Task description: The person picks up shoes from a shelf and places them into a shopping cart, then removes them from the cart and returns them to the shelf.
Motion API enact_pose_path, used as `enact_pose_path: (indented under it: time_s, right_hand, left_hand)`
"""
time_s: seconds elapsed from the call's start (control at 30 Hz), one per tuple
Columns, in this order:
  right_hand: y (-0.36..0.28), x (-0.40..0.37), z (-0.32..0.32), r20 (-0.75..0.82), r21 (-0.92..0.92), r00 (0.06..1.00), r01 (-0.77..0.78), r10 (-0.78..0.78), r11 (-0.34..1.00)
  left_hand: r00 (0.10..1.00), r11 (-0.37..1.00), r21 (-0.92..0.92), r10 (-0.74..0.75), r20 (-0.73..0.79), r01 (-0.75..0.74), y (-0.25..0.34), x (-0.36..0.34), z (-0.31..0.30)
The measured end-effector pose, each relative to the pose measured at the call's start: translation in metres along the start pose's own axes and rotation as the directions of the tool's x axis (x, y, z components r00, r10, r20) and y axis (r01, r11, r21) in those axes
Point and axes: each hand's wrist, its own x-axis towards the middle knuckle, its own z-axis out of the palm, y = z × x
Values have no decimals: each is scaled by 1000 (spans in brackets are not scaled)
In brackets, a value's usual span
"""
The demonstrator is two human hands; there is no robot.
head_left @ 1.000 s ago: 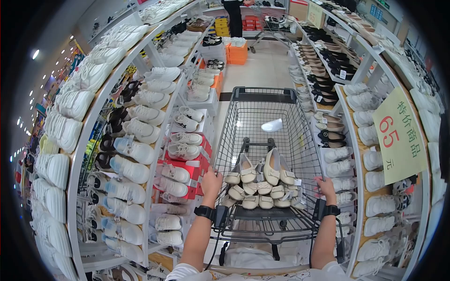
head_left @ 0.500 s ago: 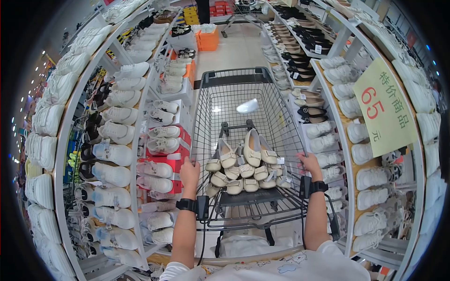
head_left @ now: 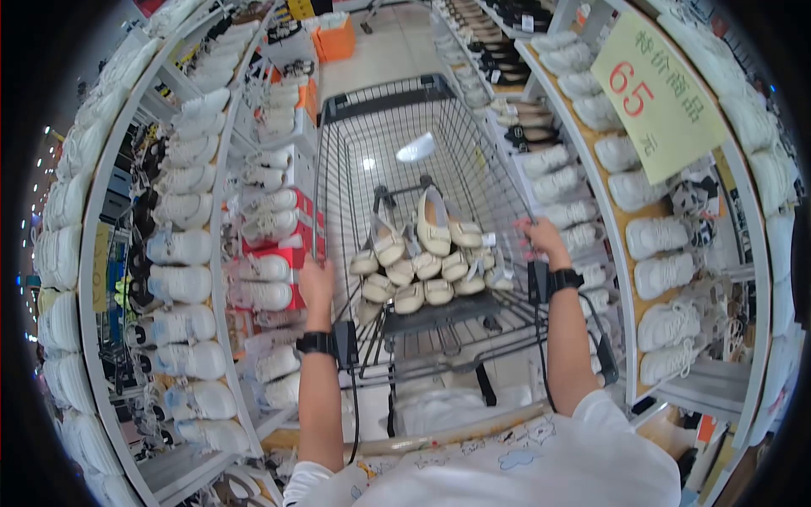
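Note:
A dark wire shopping cart (head_left: 384, 89) stands in front of me. My left hand (head_left: 317, 286) is closed around its left side rim. My right hand (head_left: 547, 240) grips the right rim, fingers curled over the wire. Between my hands, inside the basket, lies a pile of cream flat shoes (head_left: 435, 232) with bows, several pairs heaped together, some with tags. Near the middle of the cart a white oval patch (head_left: 416, 148) shows on the mesh. Each wrist wears a black band with a small box and cable.
Shelves of white sneakers (head_left: 182, 285) line the left side, with red shoe boxes (head_left: 287, 264) beside the cart. Sneakers (head_left: 663, 275) and dark flats (head_left: 498, 63) fill the right shelves, close to the cart. A yellow price sign (head_left: 657, 97) hangs there. Orange boxes (head_left: 332, 38) stand farther up the aisle floor (head_left: 405, 52).
The cart, the shelves and both hands sit higher and farther left in view, and the scene is slightly tilted. Both hands keep their hold on the rims.

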Motion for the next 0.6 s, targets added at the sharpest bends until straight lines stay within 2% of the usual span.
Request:
enact_pose_path:
  time_s: [0.1,0.27,0.33,0.5,0.6]
  right_hand:
    - [25,2,0,41,73,999,2,-5,997]
    - [29,-22,-6,55,50,998,-13,10,999]
    - [20,-44,-11,74,46,996,-49,46,998]
    - [50,-63,-5,-11,38,999,-43,43,998]
    - [56,-90,-7,-23,28,993,-117,118,993]
  left_hand:
    - [1000,1000,-5,6,13,-6,-10,-18,3]
    - [999,999,-23,27,19,-26,-5,-29,1]
    - [991,998,-1,-67,118,67,2,-36,-7]
    - [989,999,-34,-20,144,26,-15,-46,-4]
    - [983,999,-27,-31,181,37,-17,-59,-11]
